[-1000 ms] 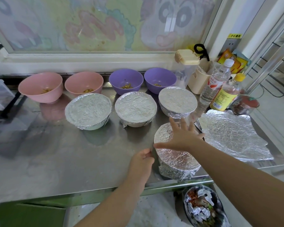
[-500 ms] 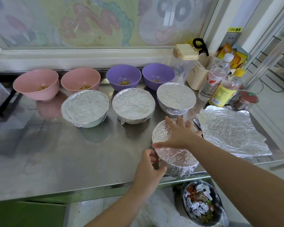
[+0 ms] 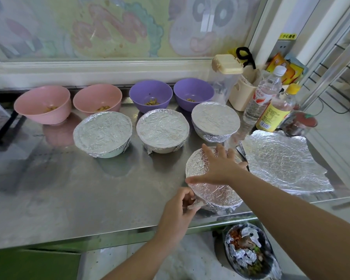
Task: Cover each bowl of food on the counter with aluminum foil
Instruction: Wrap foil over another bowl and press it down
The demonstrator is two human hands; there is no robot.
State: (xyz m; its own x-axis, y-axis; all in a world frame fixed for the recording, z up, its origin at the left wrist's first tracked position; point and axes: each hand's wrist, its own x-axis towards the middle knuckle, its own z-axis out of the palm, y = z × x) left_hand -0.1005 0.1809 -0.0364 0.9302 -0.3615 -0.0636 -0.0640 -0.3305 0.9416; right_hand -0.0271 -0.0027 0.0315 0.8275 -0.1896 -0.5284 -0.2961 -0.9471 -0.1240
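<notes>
A foil-wrapped bowl (image 3: 216, 196) stands near the counter's front edge. My right hand (image 3: 218, 168) lies flat on its foil top with fingers spread. My left hand (image 3: 180, 207) pinches a loose foil flap at the bowl's lower left side. Behind stand three foil-covered bowls (image 3: 103, 133), (image 3: 162, 130), (image 3: 215, 120). Along the back wall are two pink bowls (image 3: 42, 104), (image 3: 97, 100) and two purple bowls (image 3: 151, 94), (image 3: 193, 93), uncovered, each with a little food. A loose crinkled foil sheet (image 3: 281, 160) lies flat to the right.
The steel counter (image 3: 59, 188) runs left. At the back right stand two bottles (image 3: 261, 98), (image 3: 275, 110), a beige container (image 3: 240, 96), a lidded box (image 3: 227, 64) and a red-capped jar (image 3: 299, 123). Below the front edge is a bin (image 3: 249, 251) with foil scraps.
My left hand moved in from beside the bowl and took hold of the foil flap at its lower left. My right hand stayed pressed on the top.
</notes>
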